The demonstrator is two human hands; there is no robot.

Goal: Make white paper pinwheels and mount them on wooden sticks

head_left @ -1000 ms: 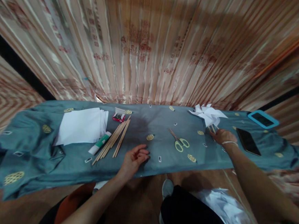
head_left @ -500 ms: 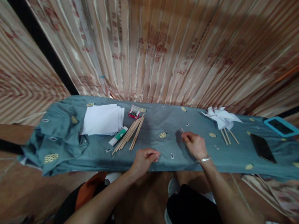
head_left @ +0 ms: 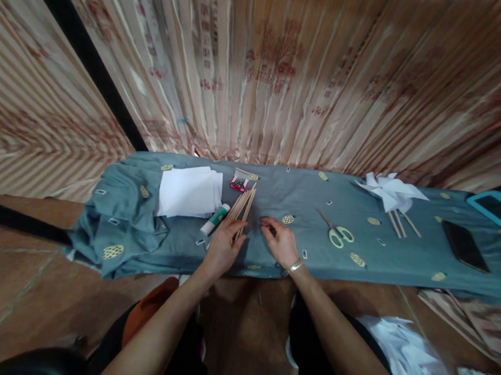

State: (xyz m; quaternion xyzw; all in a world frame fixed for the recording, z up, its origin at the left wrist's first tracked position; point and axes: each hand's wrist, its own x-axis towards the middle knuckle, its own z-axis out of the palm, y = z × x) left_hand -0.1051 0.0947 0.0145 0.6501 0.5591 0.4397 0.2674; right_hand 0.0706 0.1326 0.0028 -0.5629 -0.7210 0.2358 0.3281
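Note:
My left hand (head_left: 222,247) lies with its fingers stretched over the near ends of a bundle of thin wooden sticks (head_left: 244,203) on the teal cloth (head_left: 133,242). My right hand (head_left: 281,242) is just to the right of the sticks, with fingers and thumb pinched together; what it holds, if anything, is too small to make out. A green and white glue stick (head_left: 214,219) lies left of the sticks. A small red box of pins (head_left: 239,182) sits open at their far end.
A stack of white paper (head_left: 189,191) lies at the left. Yellow-handled scissors (head_left: 337,232) are to the right of my hands. Further right are white paper pinwheels (head_left: 391,190) on sticks, a black phone (head_left: 463,244) and a blue-framed tablet (head_left: 498,208). A curtain hangs behind.
My right hand has come from the pinwheels at the right, across the scissors, to beside the sticks. My left hand has moved forward onto the stick ends. The view has shifted left.

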